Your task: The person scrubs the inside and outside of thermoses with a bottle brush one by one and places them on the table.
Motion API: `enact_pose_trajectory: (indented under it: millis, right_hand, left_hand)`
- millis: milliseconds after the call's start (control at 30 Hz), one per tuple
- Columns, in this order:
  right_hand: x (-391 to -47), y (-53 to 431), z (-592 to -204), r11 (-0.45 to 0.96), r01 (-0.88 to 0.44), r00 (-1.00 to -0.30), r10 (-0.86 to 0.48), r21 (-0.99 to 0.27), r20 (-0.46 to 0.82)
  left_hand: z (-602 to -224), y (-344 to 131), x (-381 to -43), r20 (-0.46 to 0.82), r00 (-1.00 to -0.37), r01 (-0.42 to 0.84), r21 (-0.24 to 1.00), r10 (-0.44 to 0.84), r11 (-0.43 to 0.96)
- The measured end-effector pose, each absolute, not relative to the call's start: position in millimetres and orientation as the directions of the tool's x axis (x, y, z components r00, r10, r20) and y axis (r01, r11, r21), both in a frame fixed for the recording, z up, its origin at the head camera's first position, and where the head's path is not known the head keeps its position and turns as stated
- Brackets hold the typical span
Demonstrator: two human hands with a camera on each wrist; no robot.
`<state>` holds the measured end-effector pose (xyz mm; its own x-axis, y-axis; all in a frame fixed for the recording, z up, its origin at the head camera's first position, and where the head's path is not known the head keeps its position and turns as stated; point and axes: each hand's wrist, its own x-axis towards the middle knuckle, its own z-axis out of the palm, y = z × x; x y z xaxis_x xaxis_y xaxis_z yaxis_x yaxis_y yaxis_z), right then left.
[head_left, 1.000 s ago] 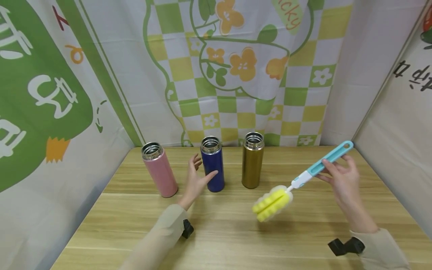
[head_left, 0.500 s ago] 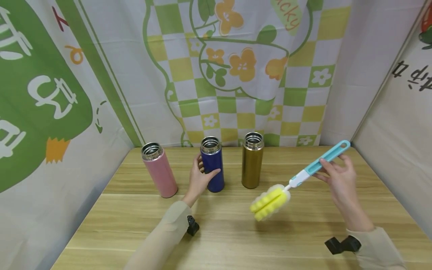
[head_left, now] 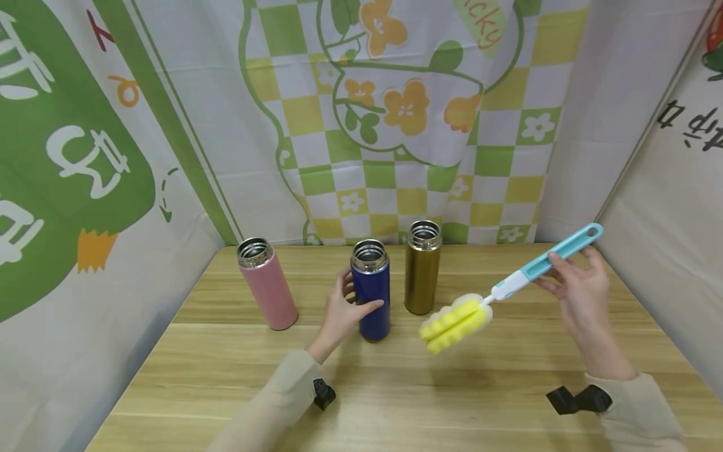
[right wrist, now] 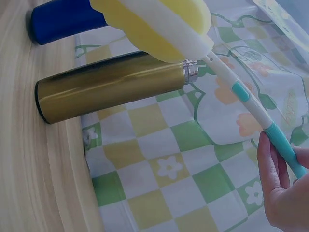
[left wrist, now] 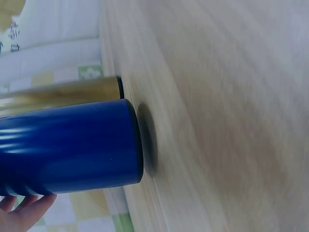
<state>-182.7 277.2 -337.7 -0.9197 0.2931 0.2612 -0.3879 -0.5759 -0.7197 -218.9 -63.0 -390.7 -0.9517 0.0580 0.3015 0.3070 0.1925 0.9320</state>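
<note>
My left hand (head_left: 346,309) grips a dark blue thermos bottle (head_left: 374,295), with the thumb across its front and fingers behind. The bottle is upright and lidless. In the left wrist view, a dark shadow lies on the wood just off the base of the blue bottle (left wrist: 72,147). My right hand (head_left: 582,295) pinches the turquoise handle of a bottle brush (head_left: 559,253). Its yellow and white sponge head (head_left: 456,323) points down and left over the table. In the right wrist view the sponge head (right wrist: 159,24) overlaps both the blue and the gold bottle.
A gold thermos bottle (head_left: 421,276) stands lidless behind and right of the blue one. To the left a pink thermos bottle (head_left: 270,289) stands lidless. All are on a wooden table (head_left: 407,402), with a printed curtain (head_left: 384,169) along its back edge.
My left hand has closed around the blue bottle and brought it toward me and to the right. The brush in my right hand has risen slightly. The pink and gold bottles stay put.
</note>
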Motion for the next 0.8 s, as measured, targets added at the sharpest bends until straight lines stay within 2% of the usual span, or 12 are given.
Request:
enact_pose_trajectory:
  millis: [367,600,800]
  right_hand:
    - [-182,290,-328,-0.661,-0.41,-0.912,0.297,-0.629,0.283]
    - [-181,296,-320,-0.655,-0.431,-0.902,0.303,-0.62,0.306]
    - [-182,298,-306,-0.652,-0.452,-0.892,0.317,-0.608,0.323]
  left_hand:
    - [-417,-53,-209,0.314,-0.933,0.343,0.922,0.174,0.179]
    - [-404,-46,-186,0.285,-0.929,0.32,0.939,0.236,0.126]
    - [-392,-42,-169,0.273,-0.924,0.319,0.937,0.267,0.145]
